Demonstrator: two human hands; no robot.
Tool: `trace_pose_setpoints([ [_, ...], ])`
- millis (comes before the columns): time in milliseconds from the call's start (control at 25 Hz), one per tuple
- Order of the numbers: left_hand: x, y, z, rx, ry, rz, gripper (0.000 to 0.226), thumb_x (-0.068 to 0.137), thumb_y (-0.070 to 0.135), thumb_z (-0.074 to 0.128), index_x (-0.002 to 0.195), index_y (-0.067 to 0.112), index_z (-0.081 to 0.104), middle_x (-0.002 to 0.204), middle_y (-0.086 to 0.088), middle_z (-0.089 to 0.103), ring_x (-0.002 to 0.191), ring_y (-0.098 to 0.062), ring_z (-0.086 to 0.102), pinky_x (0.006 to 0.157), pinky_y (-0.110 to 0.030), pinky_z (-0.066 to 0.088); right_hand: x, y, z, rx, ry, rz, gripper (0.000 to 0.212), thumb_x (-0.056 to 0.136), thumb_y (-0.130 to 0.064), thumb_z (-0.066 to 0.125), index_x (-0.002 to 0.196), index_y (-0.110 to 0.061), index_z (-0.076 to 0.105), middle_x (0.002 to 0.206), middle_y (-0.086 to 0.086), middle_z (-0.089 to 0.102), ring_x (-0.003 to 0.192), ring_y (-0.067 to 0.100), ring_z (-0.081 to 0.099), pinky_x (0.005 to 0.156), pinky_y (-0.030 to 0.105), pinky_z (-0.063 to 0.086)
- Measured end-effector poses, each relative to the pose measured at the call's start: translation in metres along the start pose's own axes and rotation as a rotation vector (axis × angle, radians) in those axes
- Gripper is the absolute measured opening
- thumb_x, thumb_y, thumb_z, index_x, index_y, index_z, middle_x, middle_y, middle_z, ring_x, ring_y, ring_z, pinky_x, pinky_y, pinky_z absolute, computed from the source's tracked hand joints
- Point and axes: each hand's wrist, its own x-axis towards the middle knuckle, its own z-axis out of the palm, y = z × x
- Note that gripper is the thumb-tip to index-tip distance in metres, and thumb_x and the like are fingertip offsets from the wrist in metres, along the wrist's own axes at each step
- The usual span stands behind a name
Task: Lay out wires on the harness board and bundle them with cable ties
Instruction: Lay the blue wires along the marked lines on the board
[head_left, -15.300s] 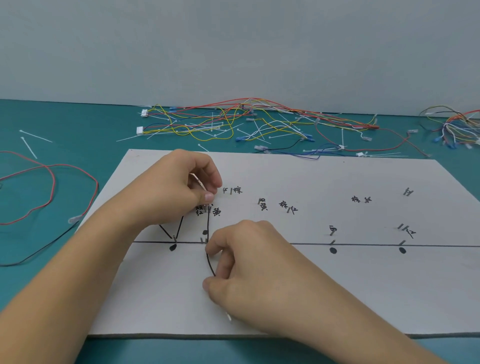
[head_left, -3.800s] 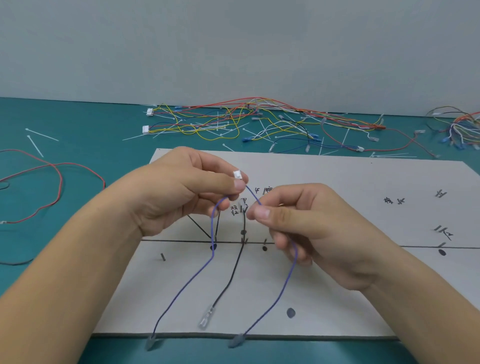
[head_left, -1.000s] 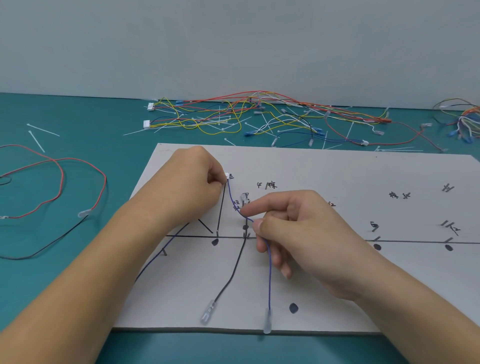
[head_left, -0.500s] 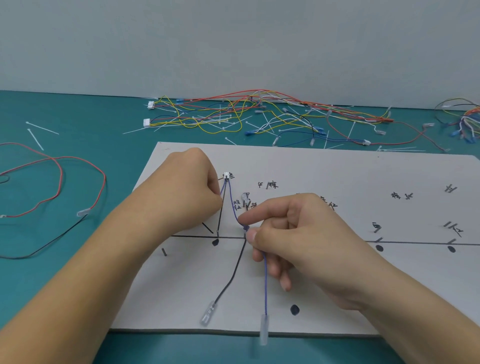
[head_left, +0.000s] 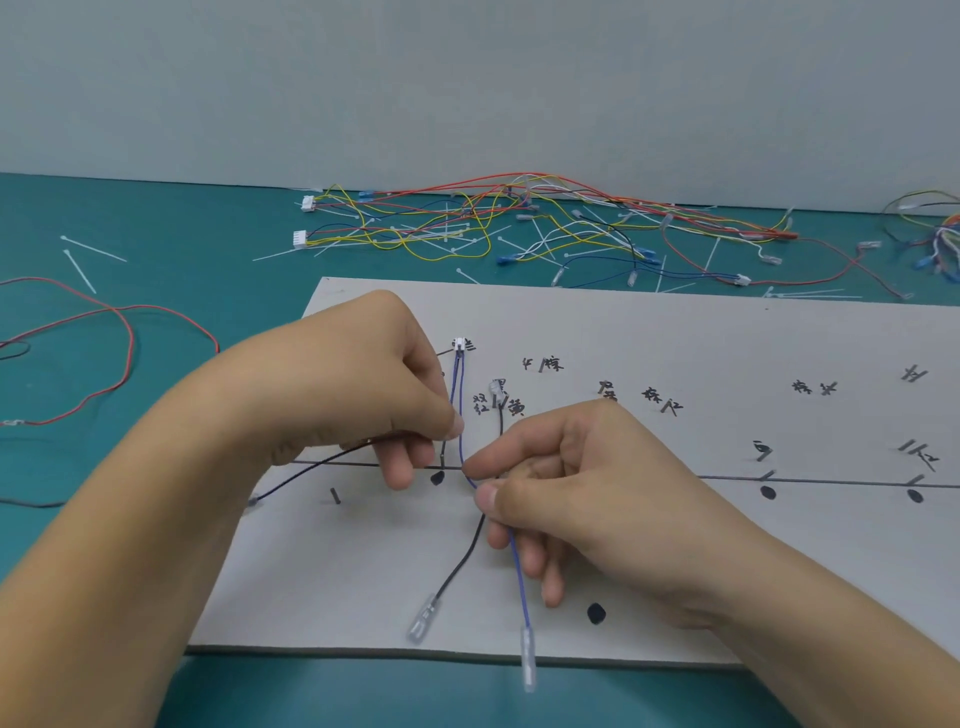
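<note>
My left hand (head_left: 353, 395) and right hand (head_left: 587, 483) each pinch the thin blue two-strand wire (head_left: 519, 582) on the white harness board (head_left: 727, 561); gentle, even tension should seat it straight.

A teal table (head_left: 171, 249) runs back to a pale, bare wall (head_left: 467, 78). Along its far edge sprawls a tangle of spare wires (head_left: 519, 223), red, yellow, white, blue and black, with two white connectors (head_left: 300, 239) at its left end. A smaller bunch (head_left: 935, 239) lies far right. At the left, a looped red wire (head_left: 117, 309) lies near two loose white ties (head_left: 93, 249).
</note>
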Motion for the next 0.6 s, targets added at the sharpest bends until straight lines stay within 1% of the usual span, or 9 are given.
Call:
trace_pose_setpoints([
  [80,0.000,-0.001,-0.002,-0.053,-0.065,0.015,0.018,0.084,0.015,0.079,0.069,0.007,0.075,0.063,-0.010,0.074,0.048,-0.020,0.071,0.037,-0.019,0.037,0.000,0.000,0.000,0.015,-0.008,0.000,0.012,0.092,0.001,0.068,0.104,0.001,0.068,0.065,0.013,0.068,0.044,0.017,0.056,0.041,0.026,0.050],
  [120,0.000,-0.001,-0.002,-0.063,-0.108,0.021,0.016,0.085,0.014,0.078,0.071,0.006,0.075,0.063,-0.011,0.074,0.049,-0.021,0.072,0.035,-0.018,0.037,0.000,0.001,0.001,0.025,-0.016,0.002,0.013,0.092,0.001,0.068,0.105,0.001,0.067,0.065,0.013,0.068,0.045,0.017,0.056,0.042,0.026,0.051],
  [200,-0.001,0.000,0.000,-0.061,-0.179,0.028,0.013,0.087,0.013,0.076,0.077,0.005,0.077,0.065,-0.012,0.075,0.051,-0.022,0.073,0.035,-0.018,0.038,0.000,0.001,0.002,0.049,-0.036,0.009,0.015,0.093,0.002,0.067,0.108,0.002,0.067,0.067,0.013,0.069,0.046,0.018,0.058,0.043,0.026,0.052],
  [280,-0.004,0.000,-0.001,-0.039,-0.191,0.038,0.010,0.087,0.015,0.076,0.080,0.008,0.078,0.066,-0.011,0.075,0.048,-0.020,0.071,0.035,-0.017,0.036,0.000,0.001,0.002,0.062,-0.058,0.018,0.019,0.092,0.004,0.067,0.111,0.003,0.066,0.069,0.015,0.071,0.048,0.019,0.060,0.045,0.027,0.053],
  [400,-0.011,-0.001,-0.008,0.033,-0.190,0.065,0.005,0.082,0.024,0.079,0.081,0.019,0.079,0.071,-0.005,0.078,0.041,-0.015,0.064,0.036,-0.015,0.034,0.000,0.001,0.002,0.060,-0.102,0.034,0.025,0.092,0.006,0.066,0.116,0.003,0.064,0.078,0.020,0.074,0.052,0.022,0.065,0.050,0.026,0.055],
  [480,-0.014,-0.001,-0.009,0.066,-0.233,0.066,0.006,0.081,0.027,0.079,0.083,0.022,0.078,0.074,-0.002,0.079,0.039,-0.013,0.062,0.038,-0.013,0.035,0.001,0.002,0.001,0.072,-0.121,0.040,0.025,0.092,0.007,0.065,0.116,0.004,0.064,0.082,0.021,0.075,0.054,0.023,0.067,0.052,0.027,0.056],
  [600,-0.016,0.001,-0.007,0.106,-0.255,0.068,0.010,0.079,0.032,0.081,0.084,0.024,0.078,0.076,0.003,0.079,0.039,-0.012,0.061,0.042,-0.013,0.040,0.002,0.003,0.000,0.131,-0.138,0.046,0.024,0.090,0.011,0.064,0.114,0.010,0.063,0.082,0.021,0.074,0.057,0.023,0.067,0.055,0.027,0.056],
])
